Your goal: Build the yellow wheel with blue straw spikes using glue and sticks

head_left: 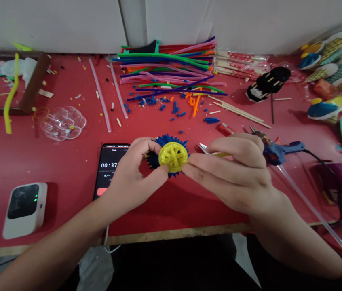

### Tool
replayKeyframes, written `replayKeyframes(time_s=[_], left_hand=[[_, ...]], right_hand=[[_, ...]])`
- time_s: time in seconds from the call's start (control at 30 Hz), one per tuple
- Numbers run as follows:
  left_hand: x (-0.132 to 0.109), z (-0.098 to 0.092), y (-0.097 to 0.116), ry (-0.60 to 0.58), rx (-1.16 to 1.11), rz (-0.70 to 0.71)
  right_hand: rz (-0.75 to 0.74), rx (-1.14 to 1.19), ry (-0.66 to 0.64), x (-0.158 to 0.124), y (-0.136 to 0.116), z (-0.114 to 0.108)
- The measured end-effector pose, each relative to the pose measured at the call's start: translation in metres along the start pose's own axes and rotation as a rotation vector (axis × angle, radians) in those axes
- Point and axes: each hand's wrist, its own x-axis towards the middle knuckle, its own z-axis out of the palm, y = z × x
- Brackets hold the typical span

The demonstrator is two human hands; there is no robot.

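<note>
A yellow spoked disc, like a small wheel, has a fringe of dark blue spikes behind it; it looks made of pipe cleaner. My left hand pinches it at its left side and lower edge, thumb in front. On the other side, the fingertips of my right hand press together at the disc's right edge. Within the right hand sits a tool with a pointed silver tip. Its grip is mostly covered by the fingers, and a bit of yellow shows beside it. The craft is above the red table.
Coloured pipe cleaners are heaped at the back, with blue and orange snippets before them. A glue gun lies right, a phone by my left wrist. A white device, clear flower-shaped tray and brown frame are left.
</note>
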Motion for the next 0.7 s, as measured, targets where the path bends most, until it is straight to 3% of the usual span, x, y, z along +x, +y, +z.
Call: replayKeyframes(time_s=[0.23,0.7], left_hand=[[-0.0002,-0.0024,-0.0031,-0.002,-0.004,0.019],[0.0049,-0.0066,-0.0068,-0.055,-0.082,-0.032]], right_hand=[[0.005,-0.05,0.081,0.0025,-0.0006,0.0011],[-0.044,-0.082,0.097,0.0021,-0.002,0.0038]])
